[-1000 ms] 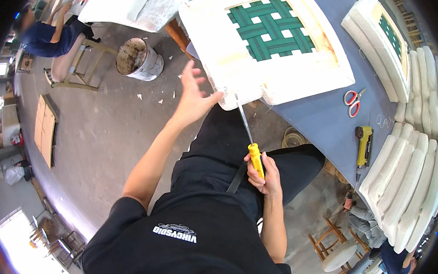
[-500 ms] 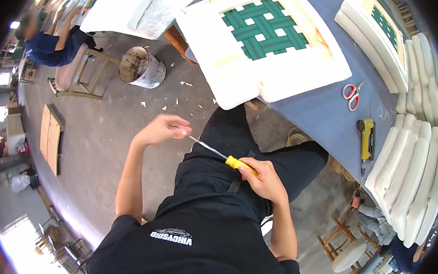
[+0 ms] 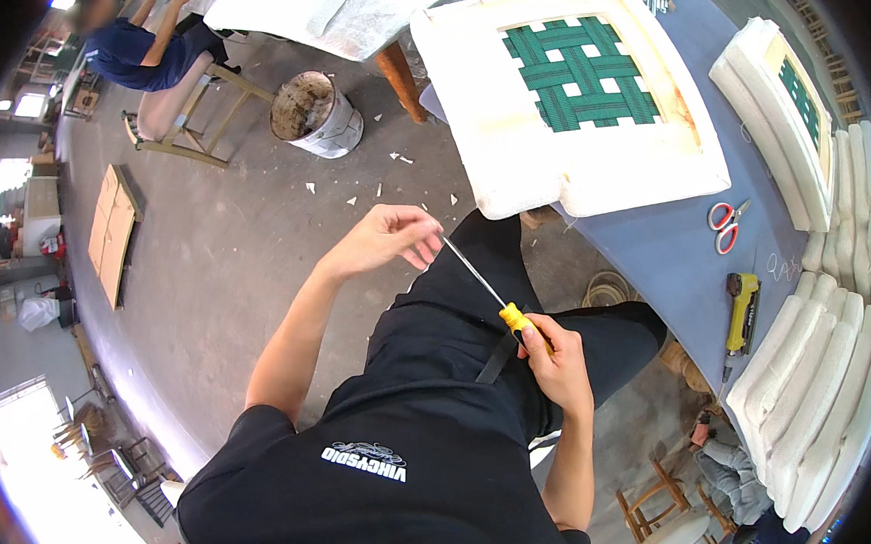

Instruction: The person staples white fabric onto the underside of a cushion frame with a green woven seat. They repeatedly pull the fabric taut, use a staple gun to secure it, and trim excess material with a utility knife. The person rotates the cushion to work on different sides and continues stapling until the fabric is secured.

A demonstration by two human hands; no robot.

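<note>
A screwdriver [image 3: 514, 319] with a yellow handle is in my right hand [image 3: 559, 367], its fingers wrapped round the handle. The metal shaft slants up and leftward over my lap. At its tip is my left hand [image 3: 386, 241], thumb and forefinger pinched together and the other fingers curled; anything small between them is hidden. Beyond my knees, a white padded chair seat [image 3: 492, 161] lies on the blue-grey table [image 3: 630, 229] and overhangs its near edge. Green woven webbing [image 3: 582, 74] fills the seat's opening.
Red-handled scissors [image 3: 725, 230] and a yellow power screwdriver [image 3: 741, 311] lie on the table's right. White padded pieces [image 3: 799, 369] are stacked beyond. A dirty bucket [image 3: 336, 131] stands on the floor, with scraps nearby. Another person [image 3: 135, 54] sits at the far left.
Both hands and the screwdriver have shifted right in the view, which has itself turned a little. The left hand stays at the tip, and the shaft points more steeply upward.
</note>
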